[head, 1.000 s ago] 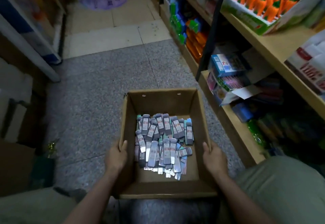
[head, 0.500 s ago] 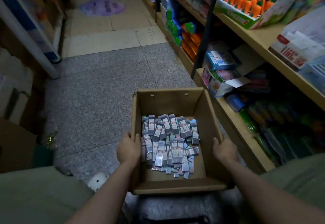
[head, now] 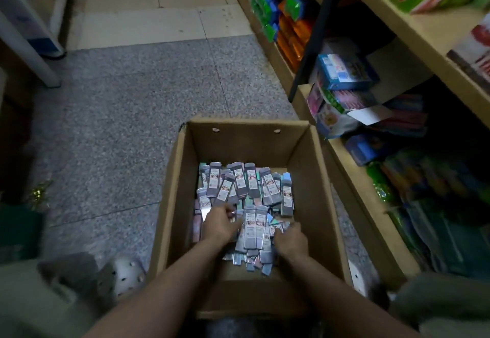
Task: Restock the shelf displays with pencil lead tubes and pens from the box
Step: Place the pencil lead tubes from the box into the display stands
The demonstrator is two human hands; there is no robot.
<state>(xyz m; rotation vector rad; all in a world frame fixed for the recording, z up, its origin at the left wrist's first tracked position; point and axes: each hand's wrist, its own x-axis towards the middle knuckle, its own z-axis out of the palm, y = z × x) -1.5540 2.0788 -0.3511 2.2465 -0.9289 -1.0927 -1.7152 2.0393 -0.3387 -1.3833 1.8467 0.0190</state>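
Labels are seen on the pencil lead tubes (head: 250, 227) in the box (head: 315, 168), but nothing can be read.

Overall light: dim, muted colour throughout.
Brightest area: pale floor tiles (head: 148, 24) at the top, lit from the far aisle.
Shadows: lower shelf (head: 450, 178) interior nearly black; left edge dark.
Sharpest zone: labels on the pencil lead tubes (head: 249, 183) in the box (head: 249, 141) (print still unreadable).
Blur: knees, shoe (head: 120, 276), bottom corners smeared.
Distortion: wide-angle bowing of shelf edges toward the frame's sides.
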